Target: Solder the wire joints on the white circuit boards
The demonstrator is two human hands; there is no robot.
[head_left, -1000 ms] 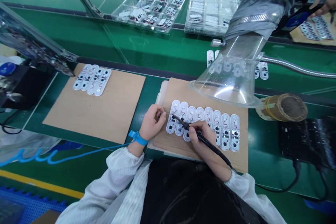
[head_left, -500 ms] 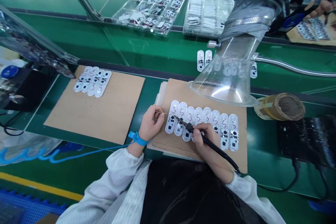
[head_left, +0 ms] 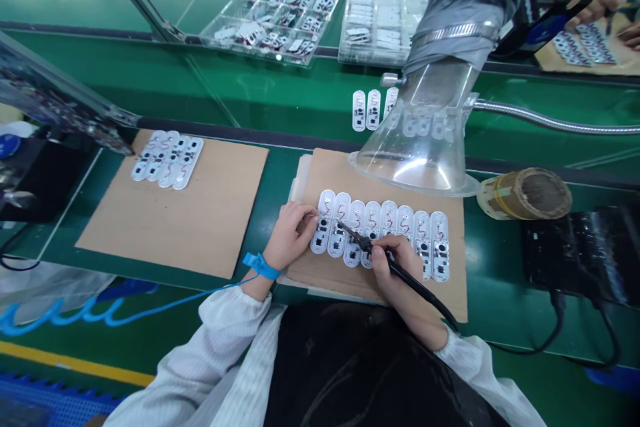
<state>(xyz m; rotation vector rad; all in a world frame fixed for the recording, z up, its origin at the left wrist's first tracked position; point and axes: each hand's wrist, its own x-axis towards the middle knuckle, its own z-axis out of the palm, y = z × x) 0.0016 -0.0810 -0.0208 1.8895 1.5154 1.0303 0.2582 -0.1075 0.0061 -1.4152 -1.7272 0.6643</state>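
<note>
In my right hand (head_left: pixel 397 265) is a soldering iron (head_left: pixel 364 242), gripped like a pen. Its tip points up and left, over the second board from the left; whether it touches cannot be made out. My left hand (head_left: pixel 291 235), wearing a blue wrist strap (head_left: pixel 263 265), pinches a thin solder wire (head_left: pixel 315 215) beside the leftmost board. Several white oval circuit boards (head_left: pixel 324 221) with red wires and black parts lie side by side in a row on a cardboard sheet (head_left: pixel 325 170). My right hand partly hides the middle ones.
A clear fume hood (head_left: pixel 415 160) hangs over the cardboard's far edge. To the right are a round tub (head_left: pixel 525 193) and a black box (head_left: pixel 575 260). Another cardboard sheet (head_left: pixel 175 227) bears several boards (head_left: pixel 167 159). Divided trays (head_left: pixel 280 13) stand behind; a co-worker's hands (head_left: pixel 597 10) show at upper right.
The iron's tip has shifted from near the leftmost board to the second board. My left hand has moved slightly toward the leftmost board, and less solder wire shows. The whole view has shifted slightly.
</note>
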